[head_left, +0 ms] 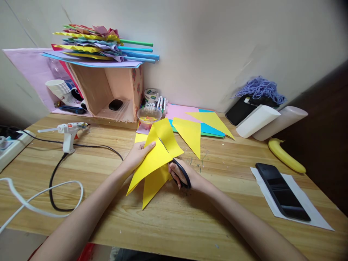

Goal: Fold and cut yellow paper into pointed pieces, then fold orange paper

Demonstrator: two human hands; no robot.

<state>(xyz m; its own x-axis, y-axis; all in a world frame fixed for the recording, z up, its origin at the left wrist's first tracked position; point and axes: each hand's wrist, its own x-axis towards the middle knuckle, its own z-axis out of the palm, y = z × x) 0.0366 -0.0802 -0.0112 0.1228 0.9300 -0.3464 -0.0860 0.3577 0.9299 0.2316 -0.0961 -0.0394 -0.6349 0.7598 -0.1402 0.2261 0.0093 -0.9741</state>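
Observation:
My left hand (pixel 140 154) grips a folded sheet of yellow paper (pixel 152 159) by its left edge, thumb lying on top. Black-handled scissors (pixel 182 172) are in my right hand (pixel 181 170), fingers through the handle loops. Their blades run into the yellow paper, and a slit shows along the cut line; part of the blades is hidden by it. Beneath the held sheet hangs another pointed yellow flap. Just beyond my right hand lies a separate yellow paper triangle (pixel 191 134) on the wooden table (pixel 217 188).
Coloured sheets (pixel 209 128) lie behind, beside a clear bowl (pixel 149 115) of scraps. At left are a glue gun (pixel 69 134), its cable and a power strip (pixel 13 148). A pink box (pixel 108 87) carries folded paper flowers. At right are paper rolls (pixel 258 120), a banana (pixel 285 156) and a phone (pixel 282 190).

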